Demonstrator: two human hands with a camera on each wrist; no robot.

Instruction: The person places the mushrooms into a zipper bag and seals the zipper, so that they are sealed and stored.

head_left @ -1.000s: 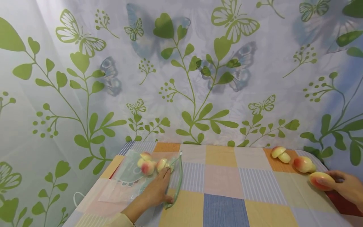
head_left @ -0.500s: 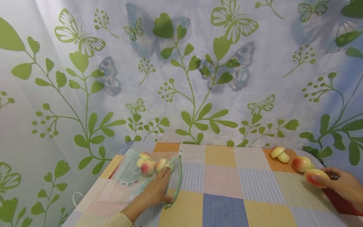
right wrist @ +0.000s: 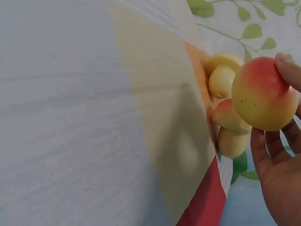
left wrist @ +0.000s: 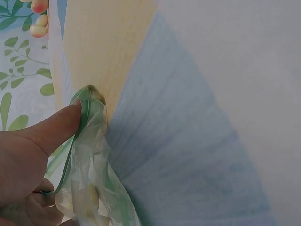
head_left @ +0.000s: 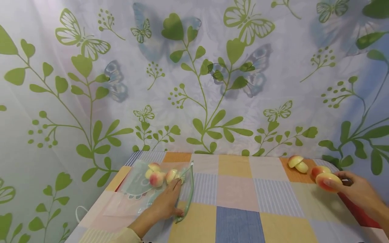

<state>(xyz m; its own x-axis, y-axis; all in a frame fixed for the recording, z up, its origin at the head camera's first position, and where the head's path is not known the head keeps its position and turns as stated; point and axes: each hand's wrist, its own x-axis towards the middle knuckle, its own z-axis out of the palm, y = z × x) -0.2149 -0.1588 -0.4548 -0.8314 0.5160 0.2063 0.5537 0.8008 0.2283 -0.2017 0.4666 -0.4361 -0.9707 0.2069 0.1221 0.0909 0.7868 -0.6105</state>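
My right hand (head_left: 360, 190) grips a yellow toy mushroom (head_left: 329, 182) with a red-tinged cap, held above the table at the right. In the right wrist view its round cap (right wrist: 264, 94) faces the camera, thumb on top and fingers beneath. Behind it lie two more toy mushrooms, one (head_left: 297, 164) farther back and one (head_left: 320, 170) partly covered by the held one. At the left, my left hand (head_left: 167, 201) holds the mouth of a clear zip bag (left wrist: 89, 150), thumb at its green zip edge. Inside the bag lie several similar mushrooms (head_left: 156, 179).
A patchwork-patterned cloth (head_left: 237, 222) covers the table. Behind the table hangs a curtain (head_left: 194, 84) printed with green leaves and butterflies. A white cord loop (head_left: 80, 213) shows beside the table's left edge.
My right hand has lifted the mushroom and carried it left and slightly back, so it now overlaps the mushroom behind. My left hand stays on the bag.
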